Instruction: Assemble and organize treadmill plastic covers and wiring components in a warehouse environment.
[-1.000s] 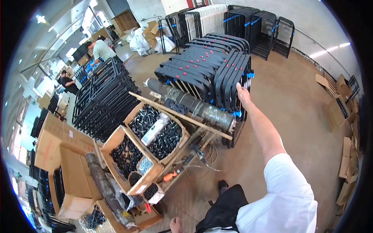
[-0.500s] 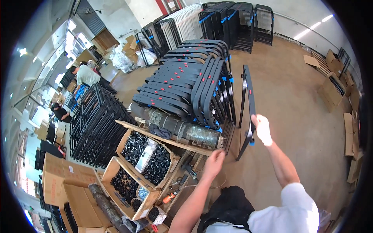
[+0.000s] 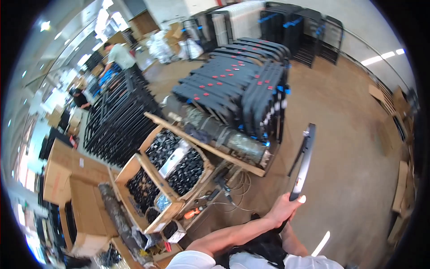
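A black metal frame (image 3: 306,158), seen nearly edge-on, stands tilted in front of me on the right. My left hand (image 3: 285,209) is closed round its near end, thumb pointing right. My right hand (image 3: 290,220) sits just below and behind the left one, close to the frame's near end. The left hand hides most of its fingers, so its grip does not show. Ahead lies a big stack of similar black frames (image 3: 224,74) with red tabs and blue pieces, apart from the frame I hold.
Left of me, a wooden bin (image 3: 154,179) holds black plastic parts and bolts. An orange-handled tool (image 3: 192,212) and a looped hose (image 3: 244,188) lie beside it. A wrapped roll (image 3: 224,134) lies before the stack. Cartons (image 3: 398,188) line the right; a co-worker (image 3: 121,57) stands far left.
My left hand has reached right and closed on the frame. The frame has come nearer and turned, its top leaning right. My right hand has moved down toward my body. The view has shifted.
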A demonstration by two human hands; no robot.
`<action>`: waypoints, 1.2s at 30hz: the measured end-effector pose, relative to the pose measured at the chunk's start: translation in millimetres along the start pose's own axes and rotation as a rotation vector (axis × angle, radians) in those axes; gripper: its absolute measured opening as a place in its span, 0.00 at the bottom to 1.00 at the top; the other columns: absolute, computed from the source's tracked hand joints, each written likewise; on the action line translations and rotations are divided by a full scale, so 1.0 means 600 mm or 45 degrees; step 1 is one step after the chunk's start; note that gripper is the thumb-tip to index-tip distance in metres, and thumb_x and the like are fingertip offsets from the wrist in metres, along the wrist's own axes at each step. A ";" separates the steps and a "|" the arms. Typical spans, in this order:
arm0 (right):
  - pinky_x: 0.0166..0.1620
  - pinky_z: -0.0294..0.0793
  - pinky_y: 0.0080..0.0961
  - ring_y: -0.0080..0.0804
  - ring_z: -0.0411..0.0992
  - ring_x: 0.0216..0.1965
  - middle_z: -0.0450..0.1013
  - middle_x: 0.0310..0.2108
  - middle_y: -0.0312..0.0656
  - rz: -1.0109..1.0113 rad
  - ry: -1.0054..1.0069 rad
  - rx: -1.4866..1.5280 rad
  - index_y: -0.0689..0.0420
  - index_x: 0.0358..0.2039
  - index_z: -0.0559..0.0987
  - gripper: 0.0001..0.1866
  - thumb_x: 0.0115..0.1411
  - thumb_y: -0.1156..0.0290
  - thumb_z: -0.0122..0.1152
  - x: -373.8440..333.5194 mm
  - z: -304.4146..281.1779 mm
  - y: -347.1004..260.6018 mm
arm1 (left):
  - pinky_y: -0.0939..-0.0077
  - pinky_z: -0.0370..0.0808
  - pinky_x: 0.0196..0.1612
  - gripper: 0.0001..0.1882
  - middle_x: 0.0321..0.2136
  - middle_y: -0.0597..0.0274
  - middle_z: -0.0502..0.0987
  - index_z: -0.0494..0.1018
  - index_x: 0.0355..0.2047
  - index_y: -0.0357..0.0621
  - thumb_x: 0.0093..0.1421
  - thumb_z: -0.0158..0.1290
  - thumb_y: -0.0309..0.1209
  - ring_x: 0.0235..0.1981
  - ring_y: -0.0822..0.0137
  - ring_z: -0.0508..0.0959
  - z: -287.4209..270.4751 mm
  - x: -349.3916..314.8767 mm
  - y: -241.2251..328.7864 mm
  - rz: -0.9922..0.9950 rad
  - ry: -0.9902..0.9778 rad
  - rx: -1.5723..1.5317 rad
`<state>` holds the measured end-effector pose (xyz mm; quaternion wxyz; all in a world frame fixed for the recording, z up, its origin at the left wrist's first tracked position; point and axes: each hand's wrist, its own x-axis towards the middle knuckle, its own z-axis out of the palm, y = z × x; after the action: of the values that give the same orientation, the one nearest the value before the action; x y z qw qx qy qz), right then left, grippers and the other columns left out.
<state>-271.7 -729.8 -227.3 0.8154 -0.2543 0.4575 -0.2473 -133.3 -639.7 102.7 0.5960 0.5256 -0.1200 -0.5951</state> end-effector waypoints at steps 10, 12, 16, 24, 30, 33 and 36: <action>0.29 0.78 0.35 0.34 0.76 0.27 0.77 0.30 0.37 -0.142 0.152 -0.052 0.47 0.42 0.75 0.24 0.69 0.38 0.53 -0.134 0.091 0.023 | 0.81 0.63 0.16 0.17 0.16 0.77 0.69 0.78 0.38 0.48 0.66 0.65 0.47 0.13 0.81 0.67 -0.484 -0.452 -0.040 0.348 0.821 0.005; 0.38 0.80 0.31 0.31 0.76 0.33 0.76 0.30 0.36 -0.501 0.018 -0.137 0.50 0.35 0.76 0.19 0.69 0.46 0.55 -0.169 0.140 -0.108 | 0.81 0.64 0.19 0.15 0.17 0.75 0.71 0.80 0.37 0.46 0.69 0.63 0.45 0.15 0.82 0.68 -0.558 -0.537 -0.071 0.476 1.173 -0.109; 0.35 0.73 0.24 0.24 0.71 0.30 0.72 0.30 0.33 -0.784 -0.106 -0.169 0.53 0.37 0.77 0.12 0.74 0.58 0.60 -0.179 0.274 -0.323 | 0.74 0.71 0.26 0.16 0.22 0.70 0.78 0.83 0.39 0.41 0.71 0.59 0.42 0.22 0.78 0.72 -0.705 -0.668 -0.195 0.509 2.081 0.159; 0.39 0.74 0.30 0.28 0.72 0.31 0.71 0.29 0.35 -0.516 -0.559 -0.785 0.55 0.32 0.76 0.07 0.67 0.69 0.61 -0.264 0.675 -0.142 | 0.62 0.76 0.36 0.17 0.24 0.56 0.81 0.81 0.33 0.38 0.67 0.59 0.42 0.27 0.63 0.80 -0.876 -0.936 -0.459 0.089 2.382 -0.020; 0.34 0.78 0.29 0.29 0.74 0.29 0.73 0.27 0.35 -0.283 -0.370 -0.963 0.54 0.32 0.77 0.06 0.67 0.68 0.62 -0.247 0.675 -0.045 | 0.52 0.78 0.43 0.20 0.31 0.43 0.84 0.82 0.42 0.38 0.67 0.58 0.45 0.34 0.45 0.84 -0.921 -0.959 -0.494 -0.162 2.440 0.280; 0.34 0.84 0.35 0.35 0.81 0.31 0.78 0.30 0.41 -0.253 -0.459 -1.019 0.59 0.38 0.78 0.07 0.68 0.68 0.62 -0.223 0.693 -0.002 | 0.48 0.78 0.45 0.23 0.38 0.40 0.84 0.82 0.48 0.38 0.68 0.57 0.46 0.39 0.39 0.84 -0.881 -0.975 -0.482 -0.279 2.592 0.473; 0.35 0.85 0.34 0.37 0.83 0.32 0.80 0.32 0.43 -0.205 -0.446 -1.028 0.60 0.37 0.79 0.09 0.67 0.67 0.62 -0.219 0.702 0.003 | 0.46 0.78 0.43 0.22 0.37 0.39 0.84 0.83 0.46 0.37 0.67 0.58 0.46 0.37 0.38 0.83 -0.869 -0.982 -0.456 -0.336 2.574 0.788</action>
<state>35.4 -565.7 43.5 0.6943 -0.6249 0.3511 -0.0647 -47.0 176.0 -41.7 0.1901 0.9130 0.3426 0.1140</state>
